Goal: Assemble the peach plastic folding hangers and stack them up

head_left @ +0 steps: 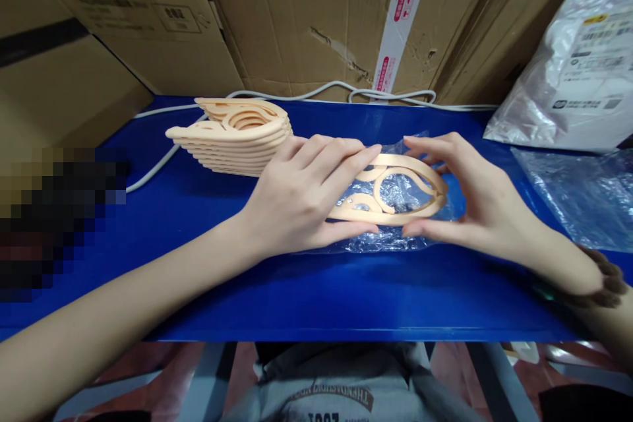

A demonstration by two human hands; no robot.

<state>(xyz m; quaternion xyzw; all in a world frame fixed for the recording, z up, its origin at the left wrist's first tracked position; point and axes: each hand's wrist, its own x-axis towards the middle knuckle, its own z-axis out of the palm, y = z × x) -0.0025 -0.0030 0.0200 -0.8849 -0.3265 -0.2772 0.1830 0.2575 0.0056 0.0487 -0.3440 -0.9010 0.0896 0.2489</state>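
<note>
A peach-coloured folding clothes hanger (420, 219), folded into a loop, lies on a clear plastic bag (390, 242) in front of me. Across its left part rests my left hand (306, 191), fingers over the far edge and thumb along the near edge. My right hand (469, 191) curves round the right end, its thumb at the near rim and its fingertips by the far rim. Part of the hanger is hidden under my left palm. To the left, a stack of several matching hangers (232, 138) reaches behind my left fingers.
A blue table (336, 297) carries everything. A white cable (306, 93) runs along its back, before large cardboard boxes (297, 20). At the right are a white labelled parcel bag (558, 92) and another clear plastic bag (583, 191). A blurred dark patch covers the left side.
</note>
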